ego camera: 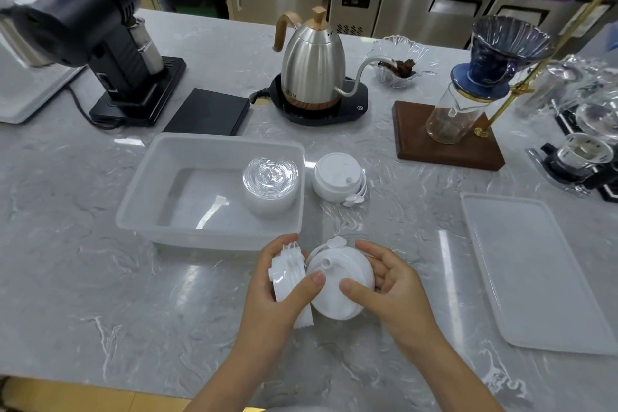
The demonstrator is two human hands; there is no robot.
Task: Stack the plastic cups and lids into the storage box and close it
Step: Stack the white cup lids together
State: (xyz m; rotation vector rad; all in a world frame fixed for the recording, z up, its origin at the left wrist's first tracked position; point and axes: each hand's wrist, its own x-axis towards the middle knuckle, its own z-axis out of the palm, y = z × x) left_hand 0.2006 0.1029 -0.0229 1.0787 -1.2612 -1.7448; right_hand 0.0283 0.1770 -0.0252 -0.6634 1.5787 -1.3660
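A translucent storage box (160,191) sits open on the grey marble counter, with a stack of clear plastic lids (271,184) standing in its right end. Just right of the box rests a stack of white lids (336,177). Near the counter's front, my left hand (281,291) grips a small bundle of white lids (287,273) held on edge. My right hand (391,284) holds another stack of white lids (337,281), and both thumbs press on its top. The box's flat lid (535,274) lies at the right.
Behind the box stand a black scale (207,112), a steel gooseneck kettle (312,67) on its base and a black grinder (100,37). A glass dish (399,60), a pour-over stand (468,104) on a wooden base and glassware (582,130) fill the right.
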